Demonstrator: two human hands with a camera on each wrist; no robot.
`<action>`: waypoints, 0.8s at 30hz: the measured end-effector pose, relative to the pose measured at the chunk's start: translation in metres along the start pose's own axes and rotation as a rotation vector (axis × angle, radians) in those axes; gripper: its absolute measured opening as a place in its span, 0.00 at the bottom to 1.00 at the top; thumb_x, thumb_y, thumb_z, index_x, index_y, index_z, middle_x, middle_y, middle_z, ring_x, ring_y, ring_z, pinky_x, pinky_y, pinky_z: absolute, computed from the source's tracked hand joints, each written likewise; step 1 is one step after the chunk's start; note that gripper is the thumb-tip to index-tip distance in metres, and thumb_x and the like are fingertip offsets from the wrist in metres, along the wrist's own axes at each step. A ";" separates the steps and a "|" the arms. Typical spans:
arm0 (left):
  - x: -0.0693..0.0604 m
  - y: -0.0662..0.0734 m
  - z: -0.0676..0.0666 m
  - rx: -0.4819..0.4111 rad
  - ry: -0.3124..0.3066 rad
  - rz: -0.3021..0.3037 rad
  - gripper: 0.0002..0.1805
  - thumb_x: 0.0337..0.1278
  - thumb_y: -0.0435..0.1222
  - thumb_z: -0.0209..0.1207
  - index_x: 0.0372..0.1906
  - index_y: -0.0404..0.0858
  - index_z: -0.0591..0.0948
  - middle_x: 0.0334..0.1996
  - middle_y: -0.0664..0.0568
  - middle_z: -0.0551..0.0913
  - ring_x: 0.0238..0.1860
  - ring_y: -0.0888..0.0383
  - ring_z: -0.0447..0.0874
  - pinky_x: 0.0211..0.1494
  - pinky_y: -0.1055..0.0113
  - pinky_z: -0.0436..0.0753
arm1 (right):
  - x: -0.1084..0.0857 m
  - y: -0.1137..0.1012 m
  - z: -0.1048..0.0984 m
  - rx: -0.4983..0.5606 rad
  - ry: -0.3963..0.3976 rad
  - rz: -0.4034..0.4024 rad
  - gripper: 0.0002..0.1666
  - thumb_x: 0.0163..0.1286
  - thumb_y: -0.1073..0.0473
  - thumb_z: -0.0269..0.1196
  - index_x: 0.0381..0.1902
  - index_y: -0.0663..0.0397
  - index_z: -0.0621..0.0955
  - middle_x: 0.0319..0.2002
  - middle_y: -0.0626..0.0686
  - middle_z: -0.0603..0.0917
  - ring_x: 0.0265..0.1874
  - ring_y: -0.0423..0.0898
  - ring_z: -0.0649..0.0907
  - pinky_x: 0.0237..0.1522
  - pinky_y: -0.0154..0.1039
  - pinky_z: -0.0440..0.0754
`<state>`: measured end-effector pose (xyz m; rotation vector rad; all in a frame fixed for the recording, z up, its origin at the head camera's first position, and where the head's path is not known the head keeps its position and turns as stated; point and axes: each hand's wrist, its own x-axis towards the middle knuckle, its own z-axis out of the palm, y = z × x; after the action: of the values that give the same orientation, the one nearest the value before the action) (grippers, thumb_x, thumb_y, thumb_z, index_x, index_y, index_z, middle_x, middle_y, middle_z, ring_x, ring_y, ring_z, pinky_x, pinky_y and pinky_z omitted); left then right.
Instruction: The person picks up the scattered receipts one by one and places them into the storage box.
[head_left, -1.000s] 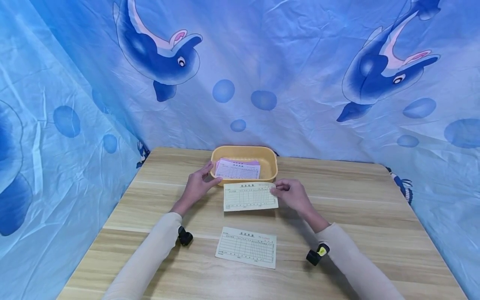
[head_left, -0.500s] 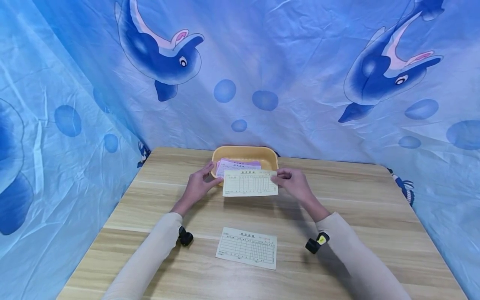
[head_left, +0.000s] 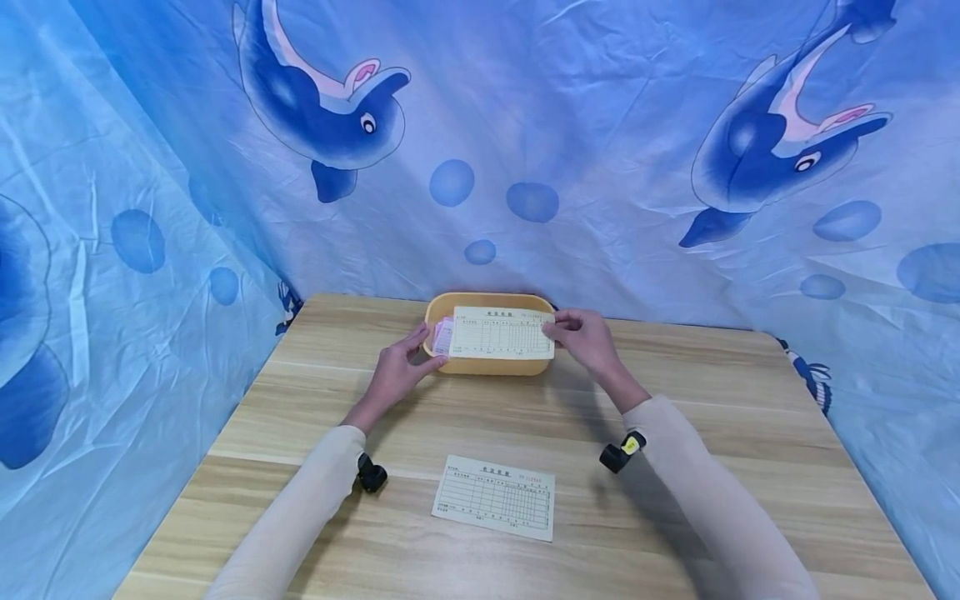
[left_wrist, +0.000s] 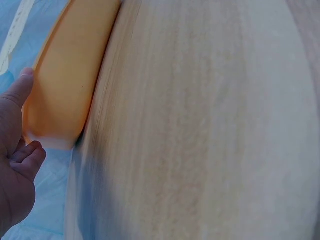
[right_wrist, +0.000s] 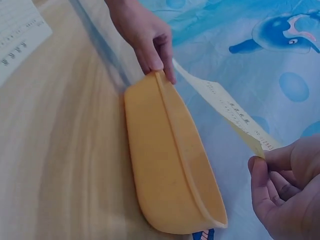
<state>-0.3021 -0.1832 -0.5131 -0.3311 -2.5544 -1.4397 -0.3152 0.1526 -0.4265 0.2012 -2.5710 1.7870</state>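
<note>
A pale yellow printed receipt slip [head_left: 502,335] is pinched at its right end between the thumb and fingers of my right hand [head_left: 588,340]. It is held over the orange-yellow plastic basket [head_left: 491,367], covering most of the opening in the head view. In the right wrist view the slip [right_wrist: 225,107] hangs apart from the basket rim, slightly bent. My left hand [head_left: 397,373] grips the basket's left end, thumb at the front rim and fingers round the side. Pink and white slips [head_left: 442,335] lie inside the basket, mostly hidden behind the held slip.
A second pale printed slip [head_left: 495,498] lies flat on the wooden table [head_left: 315,517], nearer the front. Behind the basket, at the table's back edge, hangs a blue cloth [head_left: 600,250] with dolphins.
My right hand has carried the slip away from me and up, from in front of the basket to over its opening. The left hand has stayed at the basket's left end.
</note>
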 end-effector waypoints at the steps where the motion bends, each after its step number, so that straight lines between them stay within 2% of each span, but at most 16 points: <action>1: 0.000 0.000 0.000 0.003 0.001 0.001 0.44 0.57 0.46 0.73 0.72 0.30 0.69 0.76 0.42 0.65 0.74 0.44 0.68 0.70 0.59 0.78 | 0.003 -0.001 0.001 -0.004 0.004 0.002 0.18 0.70 0.60 0.69 0.53 0.68 0.83 0.46 0.64 0.88 0.43 0.49 0.88 0.49 0.45 0.91; 5: 0.000 0.001 0.000 0.006 0.007 -0.001 0.43 0.57 0.45 0.73 0.72 0.31 0.69 0.75 0.43 0.66 0.72 0.44 0.70 0.69 0.59 0.79 | 0.017 -0.003 0.004 -0.010 0.028 0.007 0.19 0.70 0.59 0.70 0.52 0.67 0.84 0.46 0.64 0.88 0.43 0.51 0.89 0.51 0.50 0.90; 11: 0.000 0.002 0.000 0.001 0.003 -0.009 0.43 0.57 0.43 0.73 0.72 0.30 0.69 0.76 0.42 0.65 0.71 0.43 0.72 0.69 0.58 0.79 | 0.035 -0.006 0.011 -0.055 0.052 0.000 0.18 0.69 0.58 0.70 0.51 0.65 0.85 0.46 0.63 0.89 0.42 0.54 0.90 0.44 0.40 0.92; 14: 0.000 0.002 0.000 0.008 0.000 -0.010 0.43 0.57 0.44 0.73 0.73 0.30 0.68 0.76 0.43 0.65 0.71 0.43 0.71 0.69 0.59 0.79 | 0.043 -0.006 0.017 -0.073 0.064 -0.007 0.17 0.69 0.59 0.71 0.51 0.65 0.85 0.45 0.63 0.89 0.41 0.55 0.90 0.44 0.42 0.92; 24: -0.001 0.002 -0.001 0.008 -0.005 -0.013 0.43 0.58 0.45 0.73 0.73 0.30 0.68 0.77 0.44 0.64 0.71 0.43 0.71 0.69 0.59 0.78 | 0.060 0.007 0.038 -0.144 0.086 -0.007 0.14 0.67 0.60 0.72 0.47 0.64 0.87 0.42 0.62 0.90 0.31 0.50 0.90 0.38 0.44 0.92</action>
<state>-0.3003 -0.1831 -0.5111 -0.3181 -2.5705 -1.4349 -0.3728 0.1132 -0.4414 0.1292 -2.6203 1.5639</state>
